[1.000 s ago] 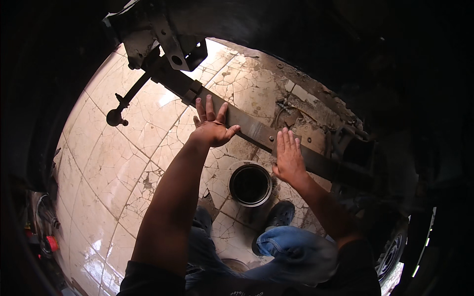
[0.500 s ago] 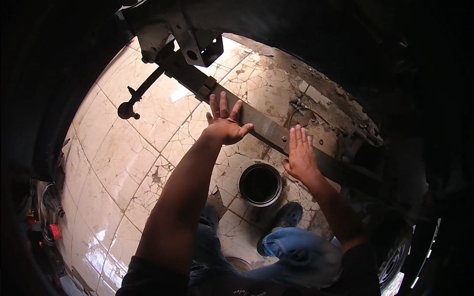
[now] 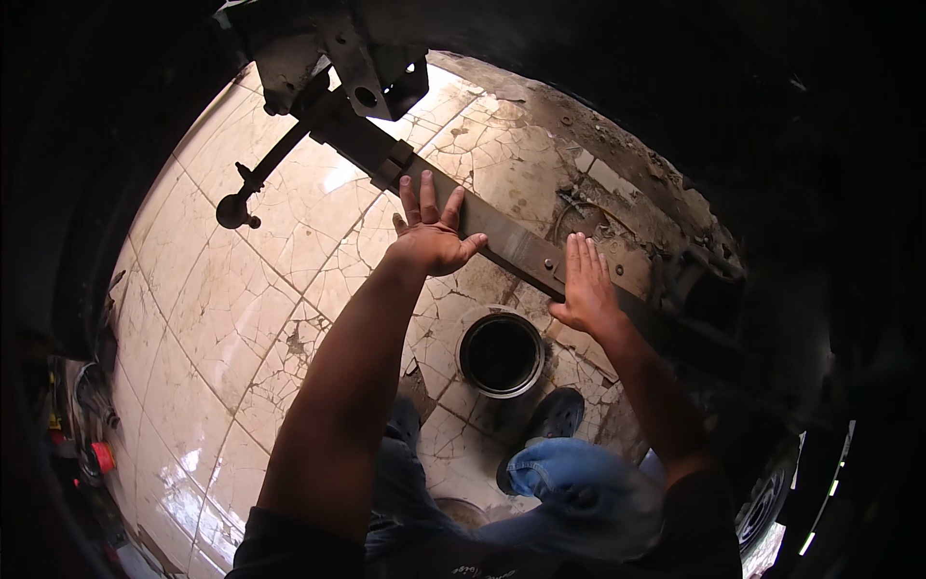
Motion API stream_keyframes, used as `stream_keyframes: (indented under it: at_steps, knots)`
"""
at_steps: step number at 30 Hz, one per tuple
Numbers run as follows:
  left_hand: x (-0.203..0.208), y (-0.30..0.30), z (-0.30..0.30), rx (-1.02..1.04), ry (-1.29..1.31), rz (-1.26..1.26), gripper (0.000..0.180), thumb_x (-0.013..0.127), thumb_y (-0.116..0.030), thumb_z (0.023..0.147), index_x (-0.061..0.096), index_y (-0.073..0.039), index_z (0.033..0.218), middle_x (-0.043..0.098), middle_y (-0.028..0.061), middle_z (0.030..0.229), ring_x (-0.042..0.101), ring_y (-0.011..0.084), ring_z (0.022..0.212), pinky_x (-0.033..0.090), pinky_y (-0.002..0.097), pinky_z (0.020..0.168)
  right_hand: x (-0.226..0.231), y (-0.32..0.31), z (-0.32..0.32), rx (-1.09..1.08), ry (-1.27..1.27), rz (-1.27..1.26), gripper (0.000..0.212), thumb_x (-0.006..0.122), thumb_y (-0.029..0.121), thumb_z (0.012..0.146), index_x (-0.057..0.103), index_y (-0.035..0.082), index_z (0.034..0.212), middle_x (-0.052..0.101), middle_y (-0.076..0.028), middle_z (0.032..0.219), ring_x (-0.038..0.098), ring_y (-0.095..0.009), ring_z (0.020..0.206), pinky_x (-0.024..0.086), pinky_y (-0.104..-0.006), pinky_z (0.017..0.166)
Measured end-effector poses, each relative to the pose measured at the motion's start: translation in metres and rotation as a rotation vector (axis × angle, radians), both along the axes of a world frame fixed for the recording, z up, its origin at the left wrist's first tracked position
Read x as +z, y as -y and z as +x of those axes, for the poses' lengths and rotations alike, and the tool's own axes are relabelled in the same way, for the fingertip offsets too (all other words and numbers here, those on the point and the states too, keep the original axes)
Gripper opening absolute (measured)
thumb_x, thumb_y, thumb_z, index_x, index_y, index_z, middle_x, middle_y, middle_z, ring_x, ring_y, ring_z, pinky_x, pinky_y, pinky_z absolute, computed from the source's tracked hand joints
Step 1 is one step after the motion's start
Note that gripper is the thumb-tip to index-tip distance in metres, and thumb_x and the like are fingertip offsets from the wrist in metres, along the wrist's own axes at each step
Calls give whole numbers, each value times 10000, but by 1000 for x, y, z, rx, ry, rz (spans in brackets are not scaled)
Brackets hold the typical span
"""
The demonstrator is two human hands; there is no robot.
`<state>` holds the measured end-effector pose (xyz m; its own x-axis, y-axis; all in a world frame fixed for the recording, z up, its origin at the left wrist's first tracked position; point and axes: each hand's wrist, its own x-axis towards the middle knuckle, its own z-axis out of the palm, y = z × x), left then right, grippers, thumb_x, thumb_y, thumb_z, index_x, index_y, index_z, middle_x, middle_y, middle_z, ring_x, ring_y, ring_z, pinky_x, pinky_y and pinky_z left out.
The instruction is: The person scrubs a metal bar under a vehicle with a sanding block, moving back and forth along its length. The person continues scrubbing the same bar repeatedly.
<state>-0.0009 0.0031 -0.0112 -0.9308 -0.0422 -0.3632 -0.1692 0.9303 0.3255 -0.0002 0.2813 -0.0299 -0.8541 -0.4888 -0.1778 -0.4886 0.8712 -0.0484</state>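
Observation:
A long flat metal bar [image 3: 516,244], which looks like a vehicle leaf spring, runs slantwise from upper left to lower right. My left hand [image 3: 432,239] lies on it with the fingers spread, just below a clamp [image 3: 394,162] around the bar. Farther down the bar, my right hand [image 3: 586,294] rests flat, its fingers straight and side by side, close to a round bolt head [image 3: 548,262]. Neither hand is gripping anything. At its upper end the bar passes beneath a dark metal bracket [image 3: 386,72] with holes.
A dark rod with a ball joint [image 3: 231,210] juts out at upper left. On the cracked tile floor [image 3: 280,261], a round open container [image 3: 502,394] stands between my feet and the bar. Dark vehicle parts surround the view. A wheel [image 3: 767,507] shows at lower right.
The whole picture has shifted slightly up and left. Both hands keep about the same places on the bar, and nothing is taken hold of or let go.

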Motion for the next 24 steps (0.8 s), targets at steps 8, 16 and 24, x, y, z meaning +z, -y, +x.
stream_keyframes:
  at_steps: [8, 16, 24]
  knots:
    - [2, -1, 1, 18, -1, 4, 947, 496, -715, 842, 111, -244, 1567, -272, 169, 1575, -371, 410, 1382, 34, 638, 1140, -4, -4, 43, 83, -101, 4, 1133, 766, 396, 709, 111, -75, 1505, 145, -289, 1565, 152, -401, 1469, 168, -513, 1181]
    - [-1, 1, -3, -20, 23, -9, 996, 465, -757, 832, 69, -213, 1566, -326, 206, 1539, -407, 460, 1337, 44, 659, 1126, 6, -5, 16, -63, -21, 84, 1173, 762, 467, 719, 95, -112, 1490, 127, -306, 1561, 124, -432, 1467, 153, -541, 1175]
    - [-3, 3, 3, 13, -4, -7, 973, 486, -738, 830, 104, -232, 1567, -301, 169, 1563, -379, 424, 1371, 31, 650, 1135, -2, -11, 32, 36, -69, 29, 1157, 763, 473, 722, 112, -78, 1504, 130, -294, 1567, 122, -406, 1474, 155, -516, 1181]
